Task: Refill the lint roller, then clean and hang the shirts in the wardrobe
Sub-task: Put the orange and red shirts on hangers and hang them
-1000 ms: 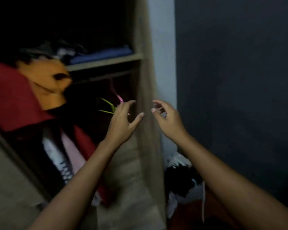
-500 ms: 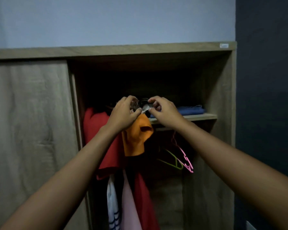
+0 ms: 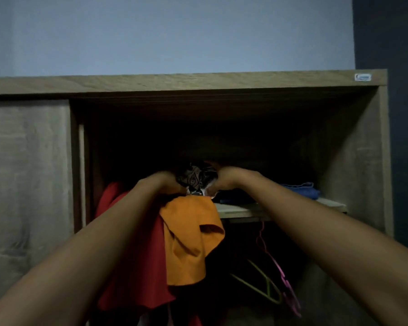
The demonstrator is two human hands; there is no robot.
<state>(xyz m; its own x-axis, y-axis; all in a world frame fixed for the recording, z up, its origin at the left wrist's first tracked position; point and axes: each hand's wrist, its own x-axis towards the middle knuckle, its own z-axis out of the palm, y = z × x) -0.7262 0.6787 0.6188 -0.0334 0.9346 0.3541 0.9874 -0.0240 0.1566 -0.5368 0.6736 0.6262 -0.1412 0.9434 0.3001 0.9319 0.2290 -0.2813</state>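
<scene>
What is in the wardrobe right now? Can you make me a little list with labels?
Place: open wardrobe, sliding door at the left
Left hand: up against a black-and-white patterned cloth, fingers hidden
Right hand: at the same cloth's other side, fingers hidden
Hanging clothes: orange shirt beside a red garment
Shelf: folded blue cloth lying on it
Hangers: green hanger and pink hanger, bare, below the shelf
Light: dim
</scene>
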